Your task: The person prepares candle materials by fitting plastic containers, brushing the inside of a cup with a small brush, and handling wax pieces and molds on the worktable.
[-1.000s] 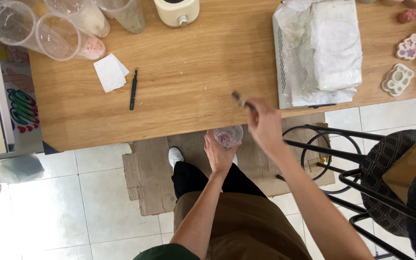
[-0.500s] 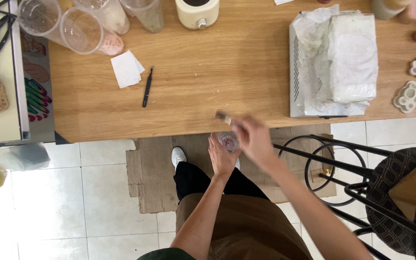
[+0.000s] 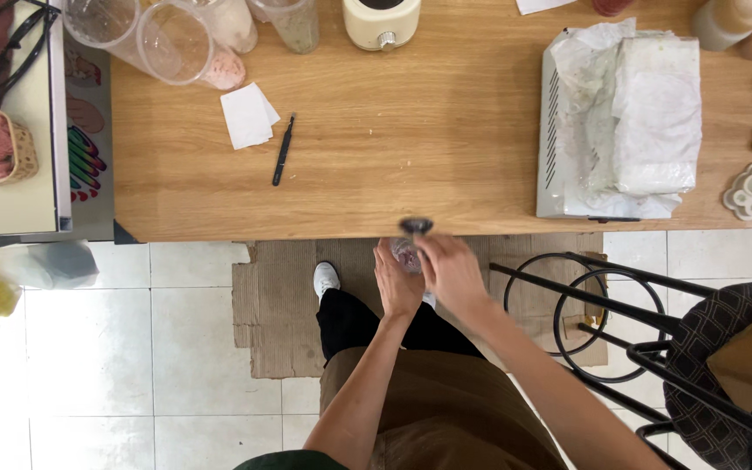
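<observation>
Just below the near edge of the wooden table (image 3: 446, 148), the left hand (image 3: 396, 285) cupped a small clear cup (image 3: 406, 254), fingers curled around its wall from about seven o'clock. The cup looked light, thin-walled and a little flexible, likely slippery when wet; by that judgement it was best taken around the side, not by the rim. The right hand (image 3: 452, 274) sat at roughly four o'clock of the cup, pinched closed on a small dark stirring tool (image 3: 416, 226), whose blurred end stood at twelve o'clock above the cup's mouth. What the cup held could not be made out. Farther off at ten o'clock lay a black pen (image 3: 284, 150) beside folded white paper (image 3: 248, 115).
</observation>
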